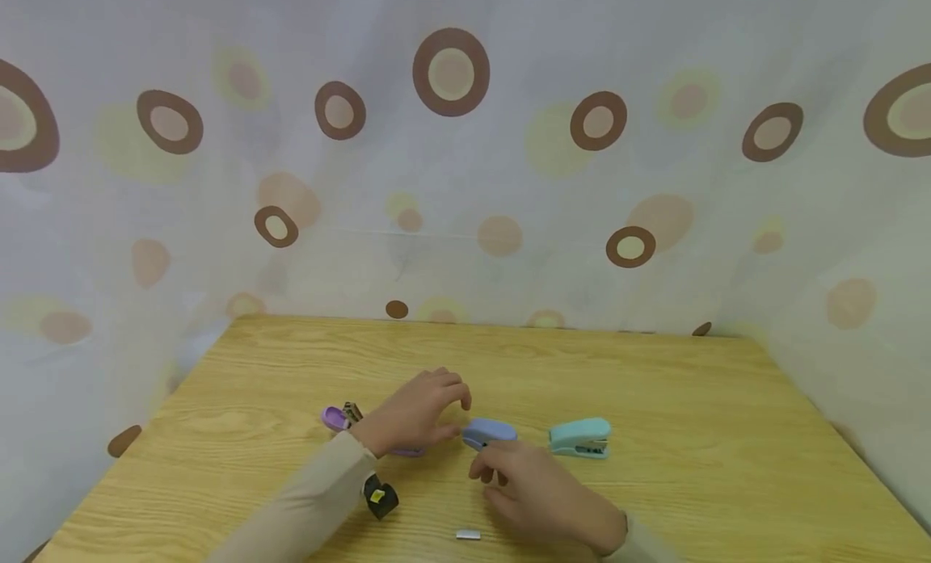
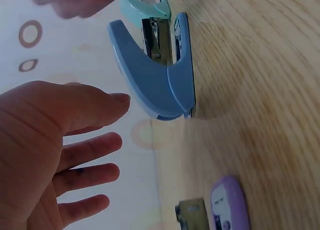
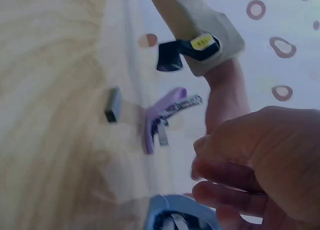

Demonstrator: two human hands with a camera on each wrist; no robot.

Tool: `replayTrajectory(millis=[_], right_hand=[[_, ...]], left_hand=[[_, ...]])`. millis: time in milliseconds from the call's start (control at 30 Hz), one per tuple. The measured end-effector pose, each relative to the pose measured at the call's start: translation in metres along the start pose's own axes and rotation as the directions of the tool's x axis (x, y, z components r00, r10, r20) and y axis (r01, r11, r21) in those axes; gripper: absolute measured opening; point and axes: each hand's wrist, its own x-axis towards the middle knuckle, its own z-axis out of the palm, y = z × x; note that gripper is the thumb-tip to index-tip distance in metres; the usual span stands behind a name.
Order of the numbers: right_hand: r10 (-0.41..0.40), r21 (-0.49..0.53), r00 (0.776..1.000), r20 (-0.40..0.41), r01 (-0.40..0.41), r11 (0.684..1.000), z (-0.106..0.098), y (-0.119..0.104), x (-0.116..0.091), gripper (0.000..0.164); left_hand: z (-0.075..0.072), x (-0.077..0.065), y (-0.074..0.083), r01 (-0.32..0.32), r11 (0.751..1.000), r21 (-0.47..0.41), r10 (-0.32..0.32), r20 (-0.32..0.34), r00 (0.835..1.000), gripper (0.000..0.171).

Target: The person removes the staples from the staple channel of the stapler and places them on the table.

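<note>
A blue stapler (image 1: 490, 432) stands on the table between my two hands. In the left wrist view its top arm is raised from the base and the metal magazine (image 2: 157, 40) shows. My left hand (image 1: 416, 411) hovers at its left, thumb and fingers apart and holding nothing. Loosely bent fingers mark my right hand (image 1: 541, 494), which is near the stapler's front side and holds nothing. Partly behind the left hand lies a purple stapler (image 3: 167, 105), opened wide with its metal magazine sticking out. A small grey strip of staples (image 1: 469, 535) lies near the front.
To the right stands a mint-green stapler (image 1: 580, 439). A black wrist camera (image 1: 381, 496) is strapped to the left wrist. The wooden table (image 1: 691, 401) meets a patterned cloth (image 1: 553, 183) at the back and both sides.
</note>
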Motion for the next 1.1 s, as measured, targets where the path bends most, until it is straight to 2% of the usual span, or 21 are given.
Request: replayTrajectory(millis=[167,300,433,600,767,900,1100], right_hand=[[0.030,0.018,0.994,-0.109,-0.028,0.999,-0.016,0.007,0.001,0.018],[0.100,-0.026,0.976,-0.191,-0.107,0.994,-0.025,0.011,0.000,0.026],[0.170,-0.066,0.961,-0.217,-0.188,0.980,-0.028,0.016,-0.002,0.032],[0.247,-0.059,0.952,-0.182,-0.261,0.963,-0.030,0.024,-0.002,0.033],[0.295,0.065,0.953,-0.062,-0.291,0.954,-0.032,0.029,-0.005,0.033],[0.310,0.148,0.951,-0.006,-0.305,0.941,-0.030,0.035,-0.004,0.032],[0.291,0.173,0.956,0.026,-0.291,0.941,-0.017,0.043,-0.004,0.025]], left_hand=[[0.006,0.008,0.005,0.018,0.999,-0.027,-0.017,0.029,0.999,0.024],[0.007,0.016,0.011,0.038,0.996,-0.082,-0.033,0.067,0.997,0.031],[0.009,0.023,0.017,0.058,0.990,-0.126,-0.042,0.126,0.991,0.041],[0.015,0.025,0.021,0.056,0.988,-0.145,-0.032,0.157,0.987,0.037],[0.022,0.025,0.022,0.030,0.987,-0.159,-0.009,0.132,0.991,0.027],[0.023,0.025,0.023,0.041,0.984,-0.171,-0.021,0.119,0.993,0.025],[0.026,0.024,0.024,0.059,0.976,-0.209,-0.038,0.102,0.994,0.023]])
